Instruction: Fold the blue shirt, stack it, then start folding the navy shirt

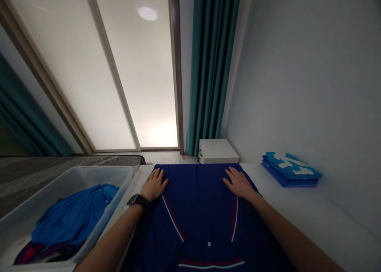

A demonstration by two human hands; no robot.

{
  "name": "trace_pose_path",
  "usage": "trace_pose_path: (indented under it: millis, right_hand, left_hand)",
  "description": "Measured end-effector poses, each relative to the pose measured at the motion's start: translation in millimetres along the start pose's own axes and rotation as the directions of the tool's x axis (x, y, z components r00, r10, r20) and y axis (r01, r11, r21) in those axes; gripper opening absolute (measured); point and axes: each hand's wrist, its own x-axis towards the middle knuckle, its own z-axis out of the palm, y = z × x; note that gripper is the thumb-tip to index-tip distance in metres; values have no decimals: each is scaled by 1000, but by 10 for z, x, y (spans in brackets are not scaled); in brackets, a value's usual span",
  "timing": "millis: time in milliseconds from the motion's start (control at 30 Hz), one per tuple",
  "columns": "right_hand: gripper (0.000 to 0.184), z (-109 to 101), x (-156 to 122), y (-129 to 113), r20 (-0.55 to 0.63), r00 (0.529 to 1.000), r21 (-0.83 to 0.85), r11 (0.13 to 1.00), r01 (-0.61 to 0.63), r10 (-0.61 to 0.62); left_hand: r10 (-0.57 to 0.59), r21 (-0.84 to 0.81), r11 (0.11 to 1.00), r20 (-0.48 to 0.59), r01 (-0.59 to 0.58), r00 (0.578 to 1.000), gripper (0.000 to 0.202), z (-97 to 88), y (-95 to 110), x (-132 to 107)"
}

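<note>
A navy polo shirt [199, 212] lies spread on the white tabletop [300, 208], its collar toward the person and its hem running to the far edge. The left hand [154, 184] and right hand [240, 183] rest palm-down on its upper part, both fully open with fingers spread, gripping nothing, and their flat pressure pins the cloth against the surface. A black wristwatch [137, 201] sits on the left wrist. Beyond the tabletop's left edge, a clear plastic bin [98, 168] holds a crumpled blue garment [74, 218], while a stack of folded blue shirts [290, 171] sits squared near the right edge, by the wall.
</note>
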Motion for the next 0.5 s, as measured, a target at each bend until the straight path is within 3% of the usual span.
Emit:
trace_pose_path:
  millis: [233, 500]
  right_hand:
    - [71, 178, 191, 269, 9, 1000, -34, 999, 2, -2]
    - [71, 315, 216, 371, -35, 992, -36, 992, -121, 120]
  left_hand:
    - [-90, 28, 995, -29, 91, 996, 63, 97, -76, 75]
    - [-192, 18, 981, -66, 193, 979, 64, 148, -63, 18]
